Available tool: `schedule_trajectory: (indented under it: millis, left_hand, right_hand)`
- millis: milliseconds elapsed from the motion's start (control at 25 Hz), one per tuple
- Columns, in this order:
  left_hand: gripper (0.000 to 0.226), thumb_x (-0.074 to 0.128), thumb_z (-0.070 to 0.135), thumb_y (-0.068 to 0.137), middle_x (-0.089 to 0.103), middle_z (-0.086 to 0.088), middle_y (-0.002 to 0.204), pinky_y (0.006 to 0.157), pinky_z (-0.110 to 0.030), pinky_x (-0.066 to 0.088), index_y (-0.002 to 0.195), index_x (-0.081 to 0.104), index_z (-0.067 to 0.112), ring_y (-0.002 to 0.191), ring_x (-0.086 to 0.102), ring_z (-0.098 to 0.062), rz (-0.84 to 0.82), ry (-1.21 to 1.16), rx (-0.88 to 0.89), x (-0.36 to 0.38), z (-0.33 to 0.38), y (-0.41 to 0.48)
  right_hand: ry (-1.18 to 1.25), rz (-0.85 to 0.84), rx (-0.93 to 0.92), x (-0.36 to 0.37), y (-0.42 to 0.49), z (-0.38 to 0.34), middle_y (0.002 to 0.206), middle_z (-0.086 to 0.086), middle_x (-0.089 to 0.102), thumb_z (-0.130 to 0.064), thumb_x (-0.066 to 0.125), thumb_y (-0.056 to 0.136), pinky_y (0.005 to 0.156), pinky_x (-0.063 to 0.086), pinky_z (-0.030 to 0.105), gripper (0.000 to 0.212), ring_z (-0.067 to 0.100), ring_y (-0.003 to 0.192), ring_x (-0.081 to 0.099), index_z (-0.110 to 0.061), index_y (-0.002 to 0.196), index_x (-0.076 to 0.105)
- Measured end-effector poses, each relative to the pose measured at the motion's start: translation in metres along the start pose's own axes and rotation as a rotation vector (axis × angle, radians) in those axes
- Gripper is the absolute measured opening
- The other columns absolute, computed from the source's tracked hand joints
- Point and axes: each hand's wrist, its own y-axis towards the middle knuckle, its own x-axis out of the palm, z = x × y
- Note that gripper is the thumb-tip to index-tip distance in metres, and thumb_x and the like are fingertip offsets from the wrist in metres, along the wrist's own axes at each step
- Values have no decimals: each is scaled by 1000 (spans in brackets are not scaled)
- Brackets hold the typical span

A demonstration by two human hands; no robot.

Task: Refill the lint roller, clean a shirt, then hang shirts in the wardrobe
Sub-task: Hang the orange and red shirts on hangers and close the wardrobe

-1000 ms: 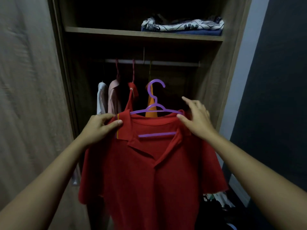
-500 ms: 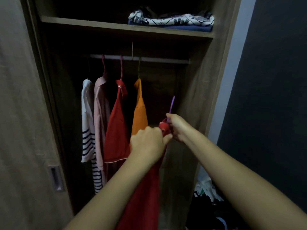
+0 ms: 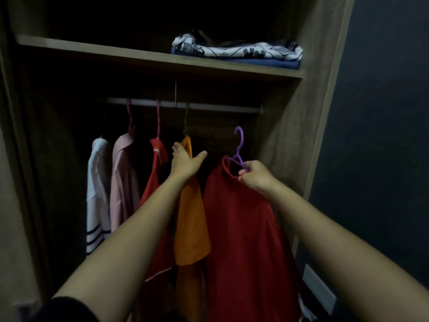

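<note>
A red shirt (image 3: 241, 228) hangs edge-on from a purple hanger (image 3: 238, 147), whose hook is free below the wardrobe rail (image 3: 220, 108). My right hand (image 3: 255, 176) is shut on the hanger's shoulder at the shirt's collar. My left hand (image 3: 185, 162) is open with fingers spread, pressed against the orange shirt (image 3: 191, 224) hanging on the rail, just left of the red shirt.
On the rail hang a white striped shirt (image 3: 97, 194), a pink shirt (image 3: 123, 182) and another red shirt (image 3: 155, 182). Folded cloths (image 3: 236, 51) lie on the shelf (image 3: 139, 56) above. The wardrobe's right wall (image 3: 297, 135) stands close to the held shirt.
My left hand let go of the red shirt and moved left to the orange shirt. My right hand lifted the hanger higher and to the right, toward the rail.
</note>
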Motion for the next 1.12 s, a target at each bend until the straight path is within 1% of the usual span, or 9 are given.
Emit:
schedule_trajectory:
  millis: [80, 160, 240, 440, 640, 840, 960, 1040, 1120]
  left_hand:
    - [89, 58, 25, 88, 16, -16, 156, 115, -41, 26, 150, -6, 13, 141, 25, -35, -58, -93, -90, 9, 2, 20]
    - [86, 50, 9, 86, 26, -19, 152, 110, -41, 34, 150, -8, 15, 133, 37, -35, -166, -91, -58, 24, 8, 28]
    - [84, 44, 5, 88, 31, -22, 149, 108, -39, 37, 148, -13, 12, 130, 42, -36, -203, -51, -26, 39, 18, 28]
    - [81, 42, 6, 89, 38, -23, 144, 106, -40, 39, 148, -13, 12, 125, 48, -35, -115, -163, -55, 66, 30, 32]
    - [90, 50, 11, 86, 45, -20, 140, 105, -43, 42, 148, -14, 17, 122, 51, -34, -145, -176, 0, 69, 28, 35]
    - [91, 52, 13, 86, 41, -17, 143, 104, -40, 42, 147, -16, 18, 123, 50, -32, -173, -160, 39, 65, 26, 33]
    - [91, 50, 10, 87, 34, -18, 148, 101, -34, 42, 147, -18, 19, 125, 48, -31, -197, -145, 51, 63, 21, 33]
    - [92, 50, 9, 87, 31, -18, 150, 104, -36, 43, 147, -18, 21, 127, 47, -32, -213, -136, 36, 61, 16, 34]
    - [92, 50, 8, 85, 34, -19, 147, 99, -40, 48, 147, -18, 23, 123, 50, -33, -224, -121, 40, 59, 9, 36]
  right_hand:
    - [-201, 27, -74, -19, 13, -3, 97, 6, 65, -7, 52, 81, 83, 50, 34, 21, 25, 90, 63, -17, 95, 64]
    - [-359, 63, -134, -34, 26, -9, 106, 5, 68, -4, 51, 82, 86, 46, 29, 31, 24, 101, 62, -12, 109, 62]
    - [-473, 114, -178, -43, 42, -12, 109, 5, 68, -2, 49, 82, 87, 45, 30, 32, 27, 106, 61, -10, 112, 60]
    - [-768, 188, -259, -46, 83, -27, 113, 15, 61, -3, 53, 81, 85, 46, 38, 37, 35, 108, 57, -8, 117, 54]
    - [-883, 145, -238, -34, 121, -34, 112, 19, 60, -2, 54, 84, 81, 48, 39, 22, 37, 105, 58, -4, 106, 58]
    - [-916, 73, -175, -25, 142, -37, 115, 21, 59, -5, 50, 89, 84, 47, 39, 23, 36, 105, 58, -2, 110, 57]
    - [-946, 47, -176, -21, 151, -44, 122, 22, 56, -8, 50, 90, 89, 45, 38, 26, 36, 112, 55, -1, 115, 54]
    - [-970, -1, -156, -14, 153, -47, 126, 20, 53, -7, 48, 92, 92, 43, 37, 29, 33, 115, 53, -2, 120, 51]
    - [-1014, -23, -163, -5, 158, -44, 129, 21, 51, -6, 43, 94, 95, 42, 36, 30, 33, 117, 52, -2, 122, 50]
